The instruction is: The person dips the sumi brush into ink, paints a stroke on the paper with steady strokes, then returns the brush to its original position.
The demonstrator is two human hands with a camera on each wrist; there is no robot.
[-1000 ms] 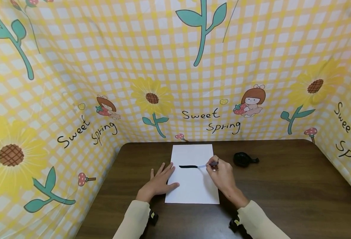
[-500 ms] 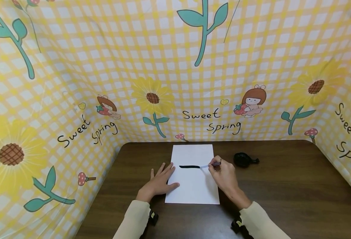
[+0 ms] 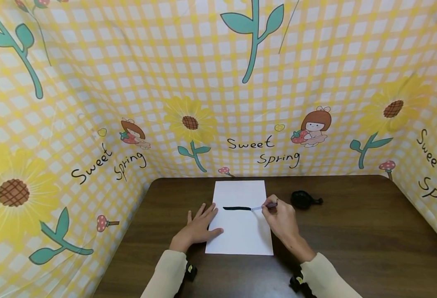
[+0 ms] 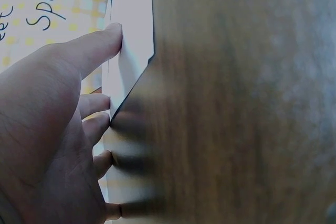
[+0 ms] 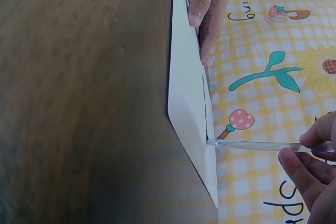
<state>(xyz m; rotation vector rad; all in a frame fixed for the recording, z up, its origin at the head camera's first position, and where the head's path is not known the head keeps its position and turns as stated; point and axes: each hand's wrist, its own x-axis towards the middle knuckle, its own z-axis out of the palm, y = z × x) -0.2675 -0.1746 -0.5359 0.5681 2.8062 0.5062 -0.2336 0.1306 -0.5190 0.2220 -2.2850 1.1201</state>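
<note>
A white sheet of paper (image 3: 237, 236) lies on the dark wooden table, crossed above its middle by a thick black line (image 3: 237, 208). My left hand (image 3: 198, 228) rests spread on the paper's left edge, thumb and fingers apart. Between thumb and fingers my right hand (image 3: 281, 217) pinches a slim pen-like tool (image 3: 257, 208), whose tip touches the right end of the line. In the right wrist view, the tool (image 5: 252, 145) has a clear, pale shaft that meets the paper (image 5: 186, 82). The left wrist view shows the left thumb over the paper (image 4: 131, 19).
A glossy black object (image 3: 301, 199) with a short neck lies on the table (image 3: 352, 231) to the right of the paper. Yellow checked cloth (image 3: 241, 103) with flowers and lettering stands behind the table and along both sides.
The right hand has shifted slightly to the right with the tool, and the black line has grown longer at its right end. My left hand has stayed in place.
</note>
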